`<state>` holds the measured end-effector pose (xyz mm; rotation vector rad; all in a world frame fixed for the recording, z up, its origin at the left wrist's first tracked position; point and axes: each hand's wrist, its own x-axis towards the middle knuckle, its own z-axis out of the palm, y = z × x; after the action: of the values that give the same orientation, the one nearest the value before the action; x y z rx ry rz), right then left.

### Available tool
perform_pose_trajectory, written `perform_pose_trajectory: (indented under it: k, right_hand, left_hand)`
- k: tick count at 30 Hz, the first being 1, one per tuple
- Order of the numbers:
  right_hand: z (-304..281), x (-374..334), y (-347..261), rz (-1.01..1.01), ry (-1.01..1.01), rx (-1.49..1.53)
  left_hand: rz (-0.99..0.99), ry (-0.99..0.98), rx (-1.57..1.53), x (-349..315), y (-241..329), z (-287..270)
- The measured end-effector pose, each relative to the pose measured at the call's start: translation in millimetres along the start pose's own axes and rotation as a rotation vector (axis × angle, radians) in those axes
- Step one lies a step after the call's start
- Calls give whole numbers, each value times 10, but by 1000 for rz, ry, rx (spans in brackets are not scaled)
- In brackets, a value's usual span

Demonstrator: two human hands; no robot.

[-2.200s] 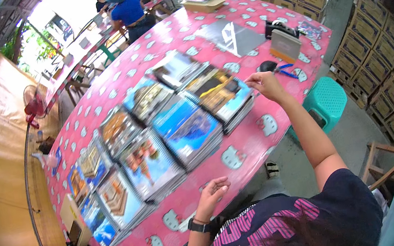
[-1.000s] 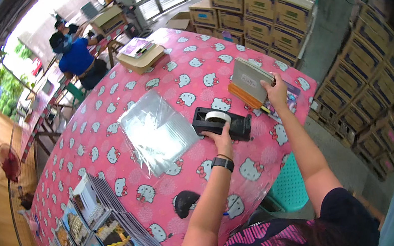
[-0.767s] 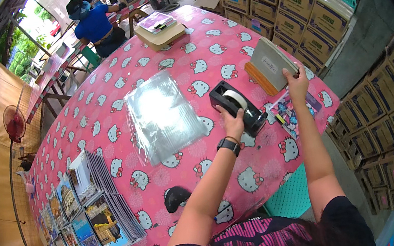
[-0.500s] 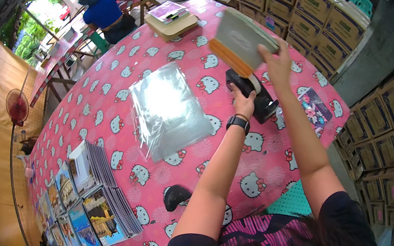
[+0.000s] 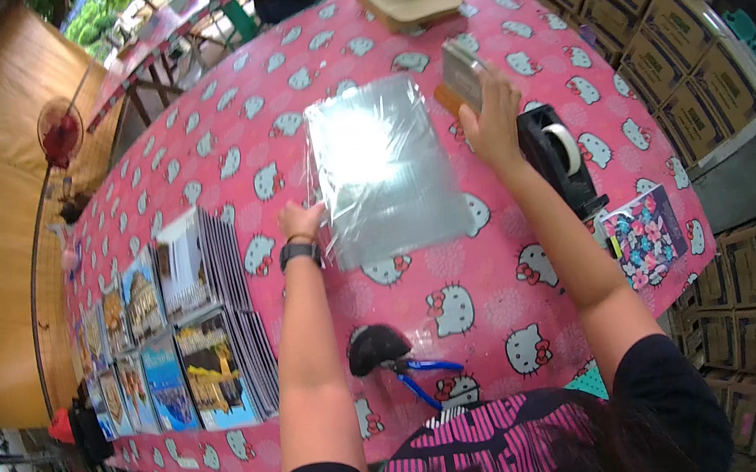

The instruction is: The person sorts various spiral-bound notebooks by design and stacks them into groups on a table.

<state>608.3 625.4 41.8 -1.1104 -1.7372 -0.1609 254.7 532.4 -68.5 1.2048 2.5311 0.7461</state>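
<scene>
The clear plastic sleeves (image 5: 388, 172) are lying flat as a stack, glossy and glaring white toward the top. The grey box (image 5: 464, 79), showing an orange base, is sitting just right of the sleeves' upper end. Compared with half a second ago, the left hand (image 5: 300, 220) is no longer holding the black tape dispenser (image 5: 543, 150), now resting right of the sleeves. That hand is reaching the sleeves' left edge, fingers partly curled — pinch unconfirmed — while the right hand (image 5: 495, 118) is closing around the box, reaching forward
</scene>
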Motion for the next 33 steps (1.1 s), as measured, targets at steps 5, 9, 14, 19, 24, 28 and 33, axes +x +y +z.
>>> perform_pose_trajectory:
  k: [5, 9, 14, 19, 24, 28, 33]
  right_hand:
    - [-788, -1474, -1250, 6, -1052, 501]
    - [-1112, -2038, -1815, -231, -989, 420]
    - [-968, -2030, -1614, -5, -794, 523]
    - [-1368, -2087, -1216, -20, -857, 327]
    - [-1699, -1956, -897, 205, -622, 419]
    - [-2382, -1456, -555, 686, -315, 470]
    - [-2879, -1112, -235, 707, -251, 321]
  left_hand:
    - [-21, -186, 94, -261, 1101, 288]
    - [-117, -268, -30, -149, 981, 494]
    - [97, -147, -408, 139, 920, 414]
    - [229, -323, -836, -186, 818, -698]
    - [-2, -435, -1061, -1367, 148, -1023]
    - [-54, -447, -858, -2644, -277, -481]
    - [-100, -543, -1004, -3939, 375, 204]
